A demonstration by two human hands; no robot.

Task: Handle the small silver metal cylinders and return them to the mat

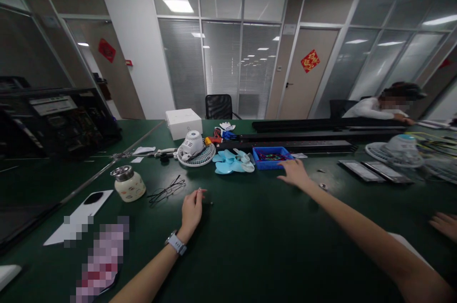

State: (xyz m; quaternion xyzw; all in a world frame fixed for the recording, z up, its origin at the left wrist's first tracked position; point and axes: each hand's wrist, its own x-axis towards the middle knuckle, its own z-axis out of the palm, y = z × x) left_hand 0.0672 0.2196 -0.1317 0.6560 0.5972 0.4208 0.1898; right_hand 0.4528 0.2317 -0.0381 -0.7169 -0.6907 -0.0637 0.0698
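A: Item one, left hand (192,210)?
B: Fingers curled together, tips pinching a small silvery part (199,190); whether it is a screw, I cannot tell. Eyeglasses (167,190) lie just left of the fingertips, a lidded jar (128,184) beyond them.

A: Item two, right hand (294,172)?
B: Flat on the green table (250,246), fingers spread apart, gripping nothing. Blue tray (271,157) just past the fingertips; light-blue fan blades (233,161) left of them; white fan housing (195,149) further left.
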